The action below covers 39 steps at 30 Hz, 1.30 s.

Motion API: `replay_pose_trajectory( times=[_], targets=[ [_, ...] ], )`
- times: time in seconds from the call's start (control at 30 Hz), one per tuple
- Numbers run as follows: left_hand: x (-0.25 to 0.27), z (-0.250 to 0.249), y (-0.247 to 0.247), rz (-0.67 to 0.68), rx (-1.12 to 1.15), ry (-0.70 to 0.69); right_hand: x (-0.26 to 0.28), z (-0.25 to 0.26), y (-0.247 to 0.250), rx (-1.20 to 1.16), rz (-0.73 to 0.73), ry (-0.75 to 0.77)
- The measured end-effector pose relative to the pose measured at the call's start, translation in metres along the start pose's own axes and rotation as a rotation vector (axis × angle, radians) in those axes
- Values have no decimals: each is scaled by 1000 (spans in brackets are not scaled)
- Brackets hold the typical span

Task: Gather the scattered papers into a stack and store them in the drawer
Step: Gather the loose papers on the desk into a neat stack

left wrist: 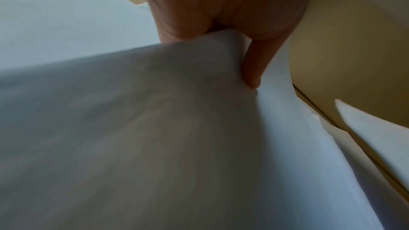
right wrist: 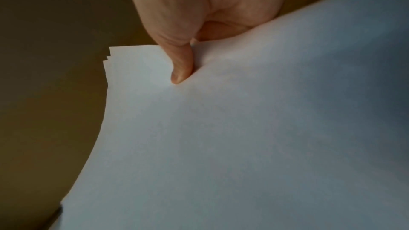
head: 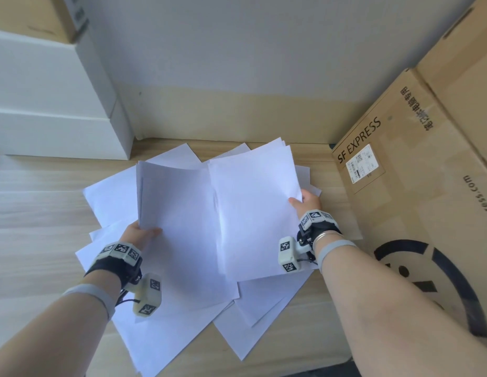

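White paper sheets lie fanned out on a light wooden floor [head: 32, 213]. My left hand [head: 140, 235] pinches a bundle of sheets [head: 179, 213] at its near left corner, thumb on top. In the left wrist view the thumb [left wrist: 252, 69] presses on that paper [left wrist: 132, 128]. My right hand [head: 307, 201] pinches a second bundle [head: 253, 208] at its right edge; the right wrist view has the thumb [right wrist: 180, 66] on several offset sheets [right wrist: 243, 137]. Both bundles are lifted and meet in the middle. More loose sheets [head: 250, 322] lie underneath. No drawer is in view.
A large SF EXPRESS cardboard box [head: 400, 164] stands close on the right, with another brown box [head: 460, 63] behind it. White boxes [head: 46, 104] are stacked at the back left against the grey wall [head: 236, 50]. Bare floor shows on the left.
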<state>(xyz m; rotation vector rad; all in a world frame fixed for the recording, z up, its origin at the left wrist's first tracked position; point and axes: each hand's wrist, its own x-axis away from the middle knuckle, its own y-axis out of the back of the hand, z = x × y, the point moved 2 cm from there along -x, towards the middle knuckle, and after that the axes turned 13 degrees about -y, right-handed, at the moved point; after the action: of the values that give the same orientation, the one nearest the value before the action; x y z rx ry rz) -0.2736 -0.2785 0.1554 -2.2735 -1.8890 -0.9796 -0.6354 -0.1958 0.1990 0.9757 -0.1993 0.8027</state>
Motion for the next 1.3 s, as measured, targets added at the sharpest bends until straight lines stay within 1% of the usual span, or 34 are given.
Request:
replay_pose_trajectory(
  times=[0.2,0.43,0.5,0.6,0.7,0.77,0.8,0.9,1.0,1.13,1.2,1.3],
  targets=[
    [1,7,0,29,23,7,23,5,-52,239,136,-81],
    [4,10,-5,66,-14,21,50,18,-114,395,194,-73],
    [6,9,-7,90,-38,23,56,19,-125,448,228,-56],
    [6,9,-8,123,53,28,61,19,-136,553,264,-5],
    [8,6,-7,115,61,-20,61,17,-134,593,257,10],
    [9,0,-5,113,81,-66,57,16,-128,510,243,4],
    [10,-5,-4,111,92,-90,54,17,-126,423,246,9],
    [10,-23,0,101,140,-163,55,30,-112,45,286,38],
    [8,-48,8,82,184,-262,62,55,-91,-204,245,135],
    [5,-78,22,42,268,-354,74,95,-61,-333,225,270],
    [5,-91,29,33,319,-398,80,109,-52,-376,234,308],
    [9,-104,37,41,354,-497,85,119,-45,-455,275,326]
  ],
)
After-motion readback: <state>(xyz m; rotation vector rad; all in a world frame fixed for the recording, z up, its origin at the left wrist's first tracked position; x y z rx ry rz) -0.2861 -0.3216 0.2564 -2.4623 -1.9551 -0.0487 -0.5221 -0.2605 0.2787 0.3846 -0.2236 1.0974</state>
